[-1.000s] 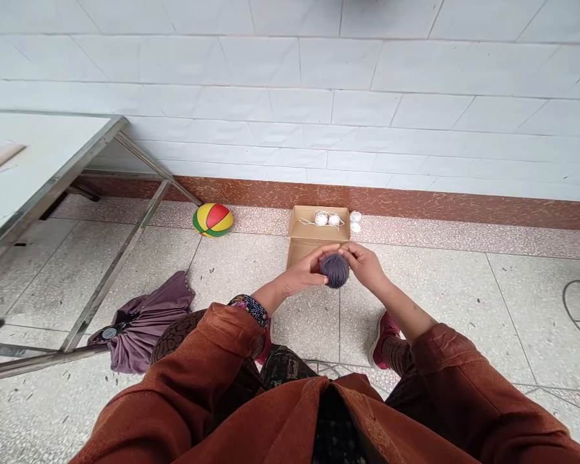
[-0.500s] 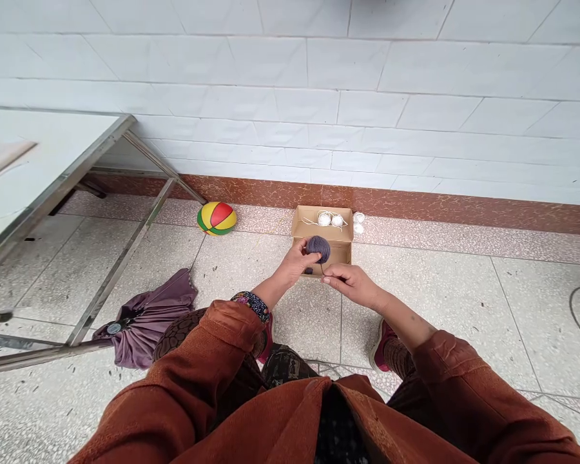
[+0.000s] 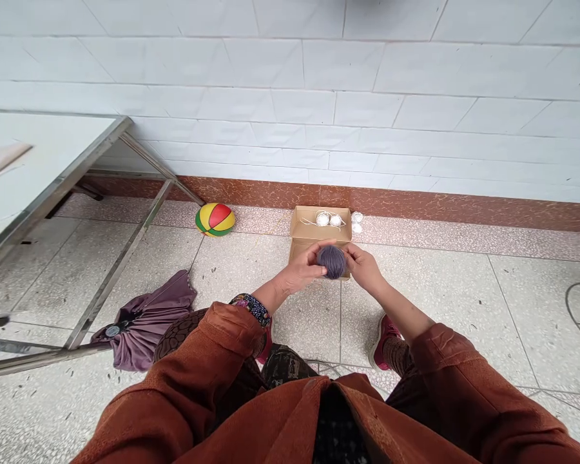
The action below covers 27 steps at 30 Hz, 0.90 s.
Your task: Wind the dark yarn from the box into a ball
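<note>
A ball of grey-purple yarn [image 3: 332, 262] is held in my left hand [image 3: 303, 269], with the thumb at its near side and the fingers curled around the far side. My right hand [image 3: 362, 263] is closed in a pinch against the ball's right edge; the strand in its fingers is hardly visible here. Beneath both hands lies an open cardboard box [image 3: 297, 249], its inside largely covered by them. Two white yarn balls [image 3: 328, 220] with loose ends rest in its raised lid part [image 3: 299, 227].
Two more white balls [image 3: 356, 222] sit right of the box by the wall. A colourful ball [image 3: 215, 220] lies to the left, near a metal-framed table [image 3: 101, 138]. A purple umbrella [image 3: 149, 319] leans at its lower bar. A cable [image 3: 571, 312] curves at far right.
My right hand has gone from below the yarn ball, where it pinched a strand, up to the ball's right side. The left hand and ball have shifted slightly right and nearer.
</note>
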Motion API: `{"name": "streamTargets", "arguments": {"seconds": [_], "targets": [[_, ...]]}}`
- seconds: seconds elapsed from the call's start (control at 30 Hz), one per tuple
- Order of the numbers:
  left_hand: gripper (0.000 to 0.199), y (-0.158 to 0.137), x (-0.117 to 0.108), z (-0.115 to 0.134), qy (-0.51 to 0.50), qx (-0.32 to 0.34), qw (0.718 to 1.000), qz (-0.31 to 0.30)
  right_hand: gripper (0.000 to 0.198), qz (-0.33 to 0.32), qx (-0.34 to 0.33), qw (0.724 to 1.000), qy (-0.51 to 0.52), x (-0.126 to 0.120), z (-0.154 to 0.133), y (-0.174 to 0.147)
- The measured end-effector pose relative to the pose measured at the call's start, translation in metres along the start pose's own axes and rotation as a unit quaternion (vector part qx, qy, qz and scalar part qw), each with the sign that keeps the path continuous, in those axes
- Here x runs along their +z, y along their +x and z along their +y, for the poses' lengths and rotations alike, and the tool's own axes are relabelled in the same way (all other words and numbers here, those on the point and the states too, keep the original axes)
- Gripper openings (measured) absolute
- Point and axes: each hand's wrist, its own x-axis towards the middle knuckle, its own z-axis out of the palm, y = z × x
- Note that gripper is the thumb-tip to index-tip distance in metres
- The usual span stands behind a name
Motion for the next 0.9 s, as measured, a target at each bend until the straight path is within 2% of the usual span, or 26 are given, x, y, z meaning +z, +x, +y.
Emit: {"name": "streamTargets", "arguments": {"seconds": [0.1, 0.2, 0.3, 0.37, 0.47, 0.6, 0.67, 0.77, 0.9], "targets": [[0.054, 0.005, -0.005, -0.001, -0.034, 0.016, 0.995, 0.094, 0.024, -0.026, -0.025, 0.999, -0.035, 0.008, 0.001, -0.006], [0.042, 0.010, -0.012, -0.003, -0.026, 0.030, 0.984, 0.176, 0.024, -0.095, -0.072, 0.992, -0.048, 0.013, -0.008, -0.012], [0.040, 0.013, -0.017, -0.004, 0.020, 0.029, 0.977, 0.211, 0.025, -0.163, -0.125, 0.978, -0.034, 0.012, -0.022, -0.016], [0.042, 0.013, -0.019, -0.005, 0.066, 0.026, 0.974, 0.215, 0.025, -0.179, -0.150, 0.972, -0.009, 0.008, -0.031, -0.016], [0.050, 0.011, -0.017, -0.007, 0.141, -0.004, 0.973, 0.182, 0.025, -0.137, -0.154, 0.978, 0.027, -0.002, -0.038, -0.012], [0.072, 0.007, -0.011, -0.008, 0.173, -0.039, 0.981, 0.081, 0.025, -0.030, -0.128, 0.991, 0.035, -0.012, -0.031, 0.000], [0.080, 0.004, -0.007, -0.006, 0.142, -0.031, 0.989, 0.025, 0.025, 0.014, -0.106, 0.994, 0.027, -0.012, -0.025, 0.005], [0.080, -0.001, -0.003, -0.001, 0.060, -0.014, 0.998, -0.033, 0.026, 0.040, -0.064, 0.997, 0.008, -0.007, -0.015, 0.009], [0.067, -0.005, 0.001, 0.006, -0.050, -0.010, 0.998, -0.024, 0.024, 0.017, -0.030, 0.999, -0.016, 0.004, -0.004, 0.005]]}}
